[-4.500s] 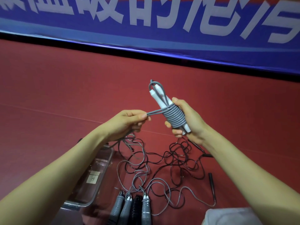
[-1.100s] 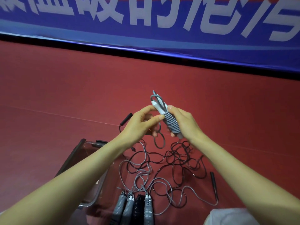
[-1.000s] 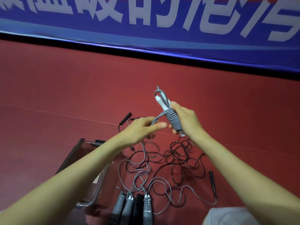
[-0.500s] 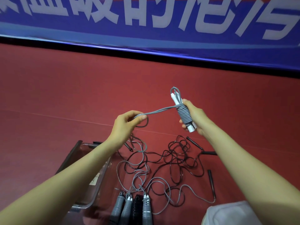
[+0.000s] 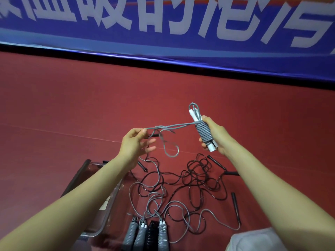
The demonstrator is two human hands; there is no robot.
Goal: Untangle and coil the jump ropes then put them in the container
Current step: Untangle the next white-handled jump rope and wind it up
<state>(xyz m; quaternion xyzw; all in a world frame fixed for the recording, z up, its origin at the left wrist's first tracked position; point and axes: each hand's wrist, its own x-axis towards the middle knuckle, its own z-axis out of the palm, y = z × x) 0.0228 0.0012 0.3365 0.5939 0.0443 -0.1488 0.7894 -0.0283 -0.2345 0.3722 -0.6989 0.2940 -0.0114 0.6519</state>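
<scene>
The right hand (image 5: 216, 135) grips the coiled grey jump rope (image 5: 203, 134), tilted against its palm. The loose strand stretches across to the raised left hand (image 5: 135, 144), which pinches it, other fingers spread.

A single wide-angle camera worn on the head looks forward and down along both forearms, close to the left hand (image 5: 135, 144) and right hand (image 5: 215, 134). It faces the red floor (image 5: 72, 105), whose far edge meets a blue banner (image 5: 163, 46).

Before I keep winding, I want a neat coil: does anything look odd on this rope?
The grey rope stretched between left hand and right hand has a knot-like tangle beside the left, with a loose loop dangling below.
</scene>
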